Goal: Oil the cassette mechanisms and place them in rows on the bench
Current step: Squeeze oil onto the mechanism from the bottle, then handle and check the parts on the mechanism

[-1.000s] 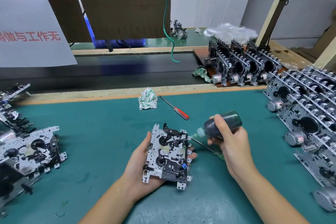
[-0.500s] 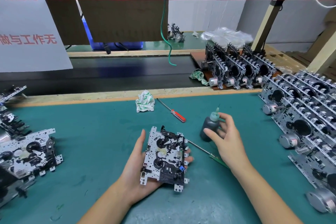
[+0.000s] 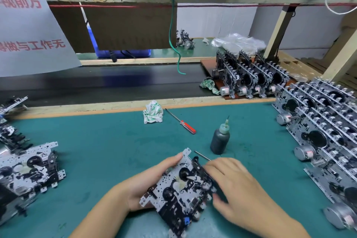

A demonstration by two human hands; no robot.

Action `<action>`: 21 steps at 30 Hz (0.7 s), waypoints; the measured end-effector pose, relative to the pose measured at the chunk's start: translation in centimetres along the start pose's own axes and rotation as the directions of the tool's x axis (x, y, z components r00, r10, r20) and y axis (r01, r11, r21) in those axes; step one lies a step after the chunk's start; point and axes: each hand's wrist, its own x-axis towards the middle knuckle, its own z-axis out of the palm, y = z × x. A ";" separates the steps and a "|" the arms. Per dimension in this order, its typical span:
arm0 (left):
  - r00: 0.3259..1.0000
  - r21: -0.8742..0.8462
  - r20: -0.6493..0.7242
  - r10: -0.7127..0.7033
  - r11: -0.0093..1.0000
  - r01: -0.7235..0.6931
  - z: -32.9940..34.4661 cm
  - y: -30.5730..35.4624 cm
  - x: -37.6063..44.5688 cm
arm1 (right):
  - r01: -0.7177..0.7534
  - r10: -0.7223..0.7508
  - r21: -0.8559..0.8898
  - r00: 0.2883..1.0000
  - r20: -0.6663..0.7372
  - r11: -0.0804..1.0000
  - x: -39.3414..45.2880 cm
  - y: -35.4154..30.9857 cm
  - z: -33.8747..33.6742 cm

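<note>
The left hand (image 3: 154, 181) cradles the mechanism (image 3: 181, 189) from beneath, fingers curled at its edge. The right hand (image 3: 233, 185), blurred, seems to grip its right side. It has let go of the oil bottle (image 3: 219, 140), now upright on the mat (image 3: 108, 145): oiling looks done, placing next.

The right hand (image 3: 241, 189) is blurred and covers the right edge of the mechanism (image 3: 181, 189), so its fingers' grip cannot be told. The left hand (image 3: 146, 183) lies under the mechanism; its fingers are hidden. The rod (image 3: 202, 155) disappears behind the right hand. The rows (image 3: 324, 141) are cut by the right edge, the pile (image 3: 25, 172) by the left edge, and the sign (image 3: 29, 29) too, so its text is incomplete
</note>
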 end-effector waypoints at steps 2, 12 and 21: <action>0.998 0.202 0.055 -0.039 0.979 0.027 0.7 1.3 -0.5 | 0.038 -0.038 -0.057 0.999 0.002 0.998 -0.6 0.6 0.2; 0.535 0.888 -0.457 0.710 0.341 0.307 2.3 0.6 -4.5 | -0.071 0.063 -0.055 0.989 -0.131 0.996 -2.1 0.7 1.4; 0.465 0.982 -0.111 0.879 0.026 0.185 4.2 -4.1 -4.6 | -0.044 0.029 -0.050 0.962 -0.272 0.998 -1.8 0.3 2.0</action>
